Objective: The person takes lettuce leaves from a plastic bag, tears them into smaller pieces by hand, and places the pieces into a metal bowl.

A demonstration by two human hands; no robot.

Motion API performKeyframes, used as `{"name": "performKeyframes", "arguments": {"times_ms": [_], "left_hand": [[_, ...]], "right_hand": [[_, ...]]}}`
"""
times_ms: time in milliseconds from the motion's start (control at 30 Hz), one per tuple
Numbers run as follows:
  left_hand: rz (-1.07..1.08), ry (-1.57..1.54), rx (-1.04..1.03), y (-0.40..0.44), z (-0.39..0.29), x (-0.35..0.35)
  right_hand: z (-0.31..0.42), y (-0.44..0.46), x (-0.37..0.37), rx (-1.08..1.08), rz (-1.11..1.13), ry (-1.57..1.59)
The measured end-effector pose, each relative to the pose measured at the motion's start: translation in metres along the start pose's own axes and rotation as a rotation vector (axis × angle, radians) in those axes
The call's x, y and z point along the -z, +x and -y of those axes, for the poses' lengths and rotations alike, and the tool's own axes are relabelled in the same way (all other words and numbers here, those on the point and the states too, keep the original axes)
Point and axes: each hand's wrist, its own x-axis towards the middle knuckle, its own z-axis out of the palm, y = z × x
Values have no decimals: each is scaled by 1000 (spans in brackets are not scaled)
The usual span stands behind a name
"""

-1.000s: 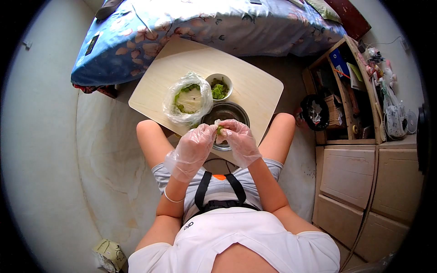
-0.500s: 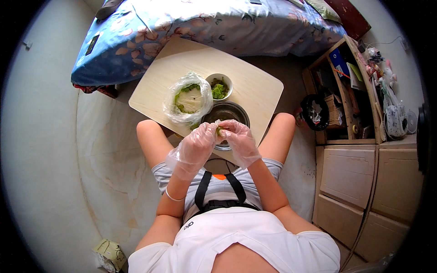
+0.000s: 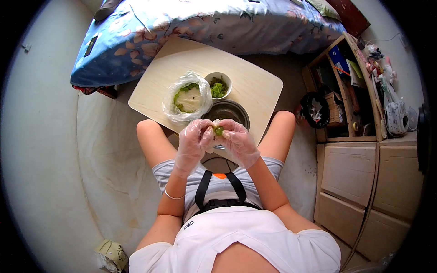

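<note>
A round green fruit that looks like a grape (image 3: 218, 131) shows between my hands, over the near side of a metal basin (image 3: 243, 113). My right hand (image 3: 239, 143), in a clear plastic glove, pinches it with thumb and fingertips. From the other side, the gloved fingers of my left hand (image 3: 191, 144) are closed against the grape; their exact hold is partly hidden. Left of the basin, a clear plastic bag (image 3: 170, 102) stands with its mouth spread, green pieces around its inside. Behind the basin, a white bowl (image 3: 230, 82) contains green and brownish bits.
The pale low table (image 3: 255, 82) reaches between my knees. Beyond it is a bed with a blue floral cover (image 3: 145, 41). To the right stand a wooden shelf unit (image 3: 348, 100) and a black-lined bin (image 3: 315, 111). A crumpled pale-green packet (image 3: 111, 252) lies on the floor at lower left.
My hands have turned slightly, so the green grape shows more fully between the fingertips. My left hand has tilted a little more upright. The bag, bowl and basin stay in place.
</note>
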Motion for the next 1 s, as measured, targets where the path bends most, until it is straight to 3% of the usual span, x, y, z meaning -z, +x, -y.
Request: {"name": "performKeyframes", "arguments": {"times_ms": [167,367,767,1000], "left_hand": [[3,-160,97,-1,1,1],[47,-37,7,1,-1,2],[-80,61,73,5,-8,8],[-125,201,-36,7,-1,7]], "right_hand": [[4,-1,-10,-31,32,143],[-8,9,17,38,147,48],[0,2,9,-52,66,137],[-1,1,5,-84,38,177]]}}
